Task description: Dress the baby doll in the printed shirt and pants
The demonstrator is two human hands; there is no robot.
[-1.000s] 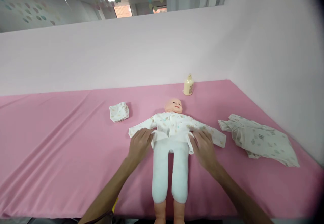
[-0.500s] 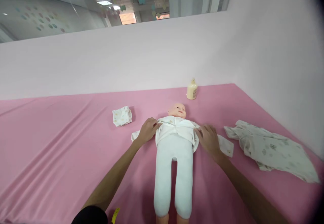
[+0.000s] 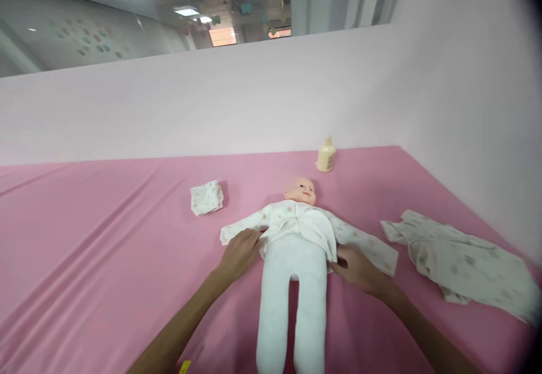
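A baby doll (image 3: 304, 192) lies on its back, head away from me. It wears a white printed baby shirt (image 3: 292, 211), its sleeves spread out to both sides, and white leggings (image 3: 311, 312). My left hand (image 3: 240, 253) is closed on the shirt's lower edge at the doll's left-hand side in view. On the opposite side my right hand (image 3: 356, 269) pinches the hem near the hip. The front of the shirt is rumpled, its lower part folded over at the belly. The fingertips of both hands are partly hidden by cloth.
A pink sheet (image 3: 127, 284) covers the surface. A folded printed cloth (image 3: 206, 198) lies at left, a cream pump bottle (image 3: 326, 155) stands behind the doll, and a printed baby garment (image 3: 474, 264) lies at right. White walls (image 3: 190, 103) border the back and right.
Both hands have moved down toward the hips, drawing the shirt's front downward. More of the printed chest and sleeves now shows. The view has shifted slightly.
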